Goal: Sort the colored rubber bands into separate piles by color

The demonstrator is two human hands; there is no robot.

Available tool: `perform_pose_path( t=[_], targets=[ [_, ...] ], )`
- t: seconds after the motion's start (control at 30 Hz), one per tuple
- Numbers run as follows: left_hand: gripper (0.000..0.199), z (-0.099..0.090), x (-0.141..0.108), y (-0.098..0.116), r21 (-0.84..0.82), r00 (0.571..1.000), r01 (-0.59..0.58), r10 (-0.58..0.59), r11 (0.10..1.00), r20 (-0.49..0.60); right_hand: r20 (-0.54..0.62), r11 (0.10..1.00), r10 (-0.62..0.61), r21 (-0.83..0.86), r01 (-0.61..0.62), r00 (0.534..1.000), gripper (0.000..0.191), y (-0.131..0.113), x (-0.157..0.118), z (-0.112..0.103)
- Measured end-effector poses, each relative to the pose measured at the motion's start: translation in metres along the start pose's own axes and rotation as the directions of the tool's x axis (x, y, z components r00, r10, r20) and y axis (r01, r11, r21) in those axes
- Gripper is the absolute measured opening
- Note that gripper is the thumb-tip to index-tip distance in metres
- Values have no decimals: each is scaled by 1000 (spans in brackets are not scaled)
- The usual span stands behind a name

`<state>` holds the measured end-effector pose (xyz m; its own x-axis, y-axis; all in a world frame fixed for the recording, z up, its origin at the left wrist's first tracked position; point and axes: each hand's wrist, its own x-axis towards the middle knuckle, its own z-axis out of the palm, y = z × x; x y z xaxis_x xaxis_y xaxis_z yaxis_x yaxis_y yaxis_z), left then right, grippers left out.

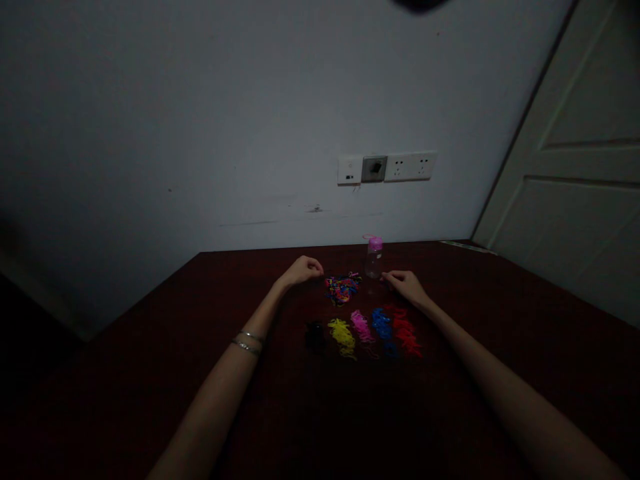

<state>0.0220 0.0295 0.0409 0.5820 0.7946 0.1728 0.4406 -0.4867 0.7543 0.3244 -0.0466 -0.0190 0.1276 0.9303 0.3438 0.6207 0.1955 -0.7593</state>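
Note:
My left hand is closed in a pinch at the left side of a mixed heap of coloured rubber bands. Whether anything is between its fingertips is too dark to see. On the other side, my right hand pinches something small and dark, close to the base of a clear bottle with a pink lid. Nearer to me lie sorted piles in a row: black bands, yellow bands, pink bands, blue bands and red bands.
The dark reddish table meets a pale wall at its back edge. Sockets and switches sit on the wall above the bottle. A panelled door stands at the right, and a thin strip lies at the back right.

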Motion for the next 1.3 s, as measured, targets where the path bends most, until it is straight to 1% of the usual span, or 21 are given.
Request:
perform_pose_path(
  t=[0.1,0.2,0.4,0.57,0.63,0.73,0.8,0.87,1.03,1.17,1.3],
  targets=[
    [16,-3,-5,16,-25,999,26,-27,999,-23,4,1000,4,-1,-4,1000,47,0,0,0],
    [14,-3,-7,27,-39,999,40,-41,998,-23,9,1000,20,10,-20,1000,47,2,0,0],
    [13,-4,-8,36,-38,1000,5,-5,999,13,12,1000,3,-5,-3,1000,46,7,2,1],
    [17,-6,-11,44,-14,999,-53,53,998,5,18,1000,-9,-13,9,1000,48,8,4,1],
    [20,-8,-17,48,-9,997,-65,66,998,37,16,1000,-3,-10,3,1000,49,7,4,1],
    [21,-12,-32,53,15,989,-74,71,997,132,14,1000,8,-10,-8,1000,50,6,3,1],
    [20,-15,-45,53,48,981,-64,54,997,186,20,1000,0,-11,1,1000,51,6,3,2],
    [19,-17,-59,51,76,973,-32,13,997,229,27,1000,-11,-11,12,1000,52,6,3,2],
    [19,-17,-88,36,97,945,51,-79,994,316,24,1000,-13,-13,13,1000,52,6,3,2],
    [21,-13,-102,26,82,929,76,-101,994,355,30,999,-13,-30,14,999,49,5,3,1],
    [19,-8,-109,24,67,917,78,-98,995,388,44,1000,-5,-25,6,999,48,3,2,0]
  ],
)
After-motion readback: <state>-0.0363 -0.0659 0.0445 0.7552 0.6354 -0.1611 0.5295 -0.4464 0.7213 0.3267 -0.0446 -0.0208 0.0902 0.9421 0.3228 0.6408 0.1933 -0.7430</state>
